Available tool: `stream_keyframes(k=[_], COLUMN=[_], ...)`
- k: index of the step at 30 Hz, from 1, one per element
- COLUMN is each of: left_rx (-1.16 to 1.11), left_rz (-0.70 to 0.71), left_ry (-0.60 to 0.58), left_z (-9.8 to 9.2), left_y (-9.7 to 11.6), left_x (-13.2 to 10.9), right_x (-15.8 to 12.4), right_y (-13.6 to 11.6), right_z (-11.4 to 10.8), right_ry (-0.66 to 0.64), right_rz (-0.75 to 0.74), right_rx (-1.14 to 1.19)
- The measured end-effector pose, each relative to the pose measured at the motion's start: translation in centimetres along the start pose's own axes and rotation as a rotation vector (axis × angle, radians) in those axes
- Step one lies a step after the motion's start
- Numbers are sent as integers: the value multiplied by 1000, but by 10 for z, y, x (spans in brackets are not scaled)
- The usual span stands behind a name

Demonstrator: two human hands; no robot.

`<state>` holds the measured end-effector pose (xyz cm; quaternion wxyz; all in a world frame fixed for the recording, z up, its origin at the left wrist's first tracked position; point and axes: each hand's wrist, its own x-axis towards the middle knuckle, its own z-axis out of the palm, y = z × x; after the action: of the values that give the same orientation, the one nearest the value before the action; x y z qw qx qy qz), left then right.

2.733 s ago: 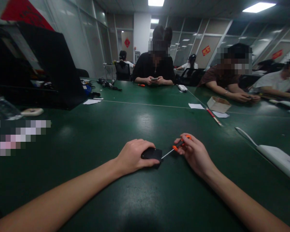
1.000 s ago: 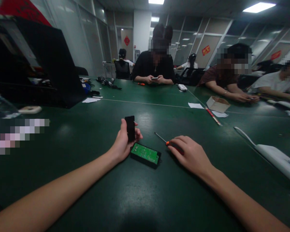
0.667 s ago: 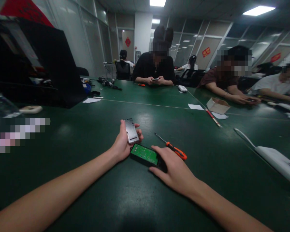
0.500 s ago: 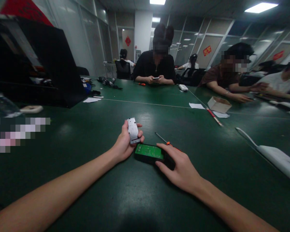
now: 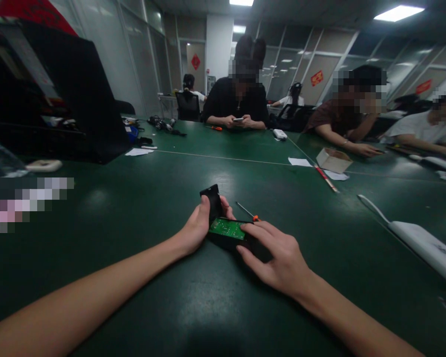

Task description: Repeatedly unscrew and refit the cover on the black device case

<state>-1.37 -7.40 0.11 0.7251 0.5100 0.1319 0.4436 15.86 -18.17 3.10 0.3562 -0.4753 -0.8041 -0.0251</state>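
Observation:
My left hand grips a small black cover, held upright just above the table. Below it lies the open black case with a green circuit board facing up. My right hand wraps its fingers round the case's right end. An orange-handled screwdriver lies on the green table just behind my right fingers, its handle mostly hidden by them.
A black laptop stands at the far left. A long white device lies at the right. A small cardboard box and a red pen lie further back. Several other people sit round the table's far side.
The cover came off the case in my left hand. My right hand put down the screwdriver and took hold of the case. The cover has turned from its metal side to its black side.

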Motion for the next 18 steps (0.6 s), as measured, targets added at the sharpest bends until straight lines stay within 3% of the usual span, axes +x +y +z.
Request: stream_keyframes(k=[10,18], left_rx=[409,740], left_rz=[190,182], left_ry=[-146,-323], left_z=[2,4], left_y=[0,9], left_x=[-7,-9], right_x=[-2,-1], right_y=[2,7], right_z=[-9,-11], right_ry=[-35,29], right_rz=[-86,-251], right_rx=[-196,-275])
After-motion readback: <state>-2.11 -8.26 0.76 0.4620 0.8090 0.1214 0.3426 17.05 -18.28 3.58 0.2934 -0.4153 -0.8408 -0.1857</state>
